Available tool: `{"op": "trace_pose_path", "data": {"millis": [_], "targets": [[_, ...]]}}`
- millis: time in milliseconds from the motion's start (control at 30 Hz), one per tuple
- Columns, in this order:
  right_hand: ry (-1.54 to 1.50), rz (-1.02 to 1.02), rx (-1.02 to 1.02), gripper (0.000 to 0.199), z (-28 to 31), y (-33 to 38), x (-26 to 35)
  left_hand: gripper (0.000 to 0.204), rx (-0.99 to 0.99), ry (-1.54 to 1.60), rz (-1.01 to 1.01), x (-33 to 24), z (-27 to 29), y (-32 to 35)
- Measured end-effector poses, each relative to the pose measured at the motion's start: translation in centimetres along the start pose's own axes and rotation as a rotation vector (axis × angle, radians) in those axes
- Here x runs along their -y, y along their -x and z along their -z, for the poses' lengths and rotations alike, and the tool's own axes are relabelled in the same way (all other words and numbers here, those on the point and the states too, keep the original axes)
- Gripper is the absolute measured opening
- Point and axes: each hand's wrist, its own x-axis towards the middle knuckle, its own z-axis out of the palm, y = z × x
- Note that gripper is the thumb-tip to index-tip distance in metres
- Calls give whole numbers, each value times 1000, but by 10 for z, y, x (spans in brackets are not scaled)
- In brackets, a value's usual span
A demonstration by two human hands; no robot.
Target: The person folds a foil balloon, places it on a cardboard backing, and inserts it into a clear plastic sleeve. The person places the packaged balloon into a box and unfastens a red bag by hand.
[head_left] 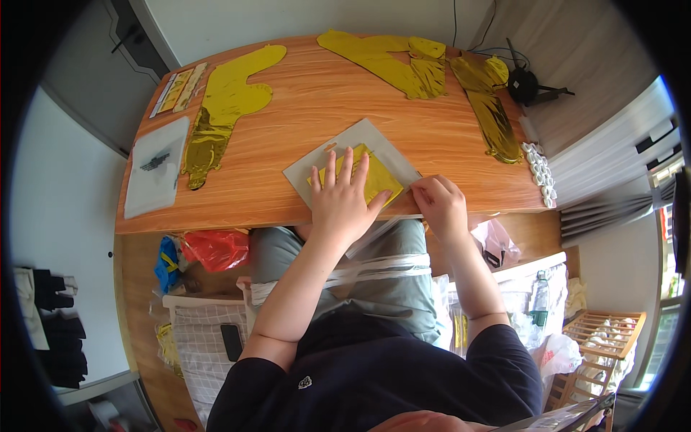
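Note:
A clear plastic packet with a folded gold foil balloon inside lies on the wooden table near its front edge. My left hand presses flat on the packet, fingers spread over the gold foil. My right hand pinches the packet's right corner at the table edge. A strip of clear plastic hangs down from the edge between my hands, over my lap.
Flat gold foil balloons lie at the table's left, back middle and right. A white packet sits at the left edge, a string of white pieces at the right. Bags and a red sack lie on the floor.

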Motion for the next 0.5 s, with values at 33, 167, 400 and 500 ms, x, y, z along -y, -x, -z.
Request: {"op": "trace_pose_path", "data": {"millis": [33, 167, 400, 500], "targets": [[98, 45, -59, 12, -3, 1, 2, 79, 6, 1, 0, 0, 0, 0], [240, 102, -182, 13, -9, 0, 8, 80, 26, 10, 7, -2, 2, -1], [331, -87, -141, 14, -8, 10, 18, 80, 34, 17, 14, 0, 2, -1], [313, -30, -203, 15, -12, 16, 28, 80, 51, 36, 11, 1, 4, -1]]}}
